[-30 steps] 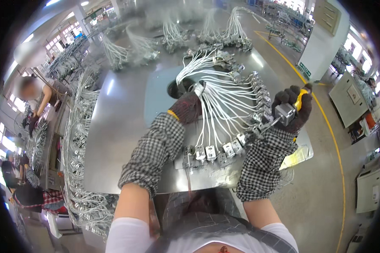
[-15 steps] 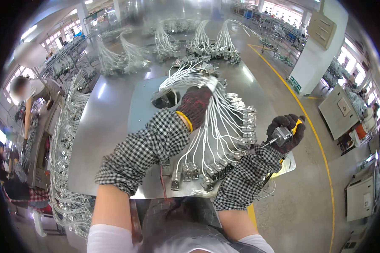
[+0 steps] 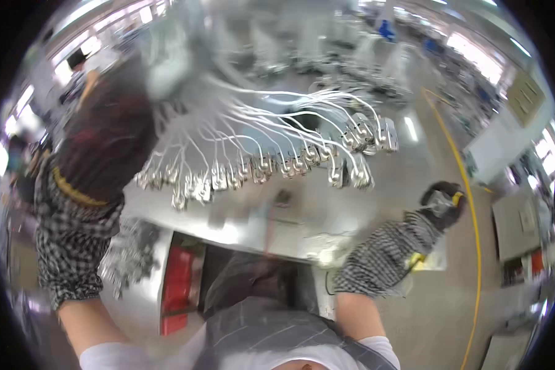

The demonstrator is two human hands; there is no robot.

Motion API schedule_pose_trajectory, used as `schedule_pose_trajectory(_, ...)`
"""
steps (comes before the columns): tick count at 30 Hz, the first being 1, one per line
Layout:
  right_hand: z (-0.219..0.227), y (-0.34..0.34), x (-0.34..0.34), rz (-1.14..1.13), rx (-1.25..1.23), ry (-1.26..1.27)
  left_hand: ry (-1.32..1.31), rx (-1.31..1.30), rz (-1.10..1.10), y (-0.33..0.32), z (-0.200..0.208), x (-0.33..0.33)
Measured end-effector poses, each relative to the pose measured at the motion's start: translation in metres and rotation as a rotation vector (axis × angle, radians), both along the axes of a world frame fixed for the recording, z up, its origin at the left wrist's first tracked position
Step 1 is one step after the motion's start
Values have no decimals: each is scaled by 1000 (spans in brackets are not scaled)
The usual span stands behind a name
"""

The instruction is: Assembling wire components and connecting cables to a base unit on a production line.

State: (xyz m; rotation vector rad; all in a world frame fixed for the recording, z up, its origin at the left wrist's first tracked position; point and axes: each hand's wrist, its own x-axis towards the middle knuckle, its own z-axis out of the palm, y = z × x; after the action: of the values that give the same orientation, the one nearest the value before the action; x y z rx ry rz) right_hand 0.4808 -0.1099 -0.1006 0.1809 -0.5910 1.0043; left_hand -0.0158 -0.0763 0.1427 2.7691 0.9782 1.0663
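My left hand (image 3: 111,126), in a dark knitted glove with a yellow cuff, is raised high on the left. Its fingers close round the gathered end of a bundle of white wires (image 3: 228,111); motion blurs that grip. Small metal connector pieces (image 3: 290,163) dangle from the wires in a spread row above the metal worktable (image 3: 228,231). Off the table's right side, my right hand (image 3: 445,209), in a dark glove, is closed round a grey tool with a yellow part (image 3: 439,202). The tool's tip cannot be made out now.
More wire bundles (image 3: 314,52) stand blurred along the table's far side. A heap of metal parts (image 3: 132,253) lies at the near left, close to a red object (image 3: 179,283). On the right, a yellow floor line (image 3: 475,246) runs past a grey cabinet (image 3: 518,225). Another person (image 3: 89,68) is at the far left.
My left hand has lifted the wire bundle off the table and swung it up to the left. My right hand has shifted slightly outward with the tool. The whole view has tilted.
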Motion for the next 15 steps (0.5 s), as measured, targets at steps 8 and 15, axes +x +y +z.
schedule_pose_trajectory(8,-22,38,101,287,-201,-187,-587,-371,663,-127,-76,-244)
schedule_pose_trajectory(15,-26,95,119,503,-219,-268,-871,-394,1205,-223,-169,-396)
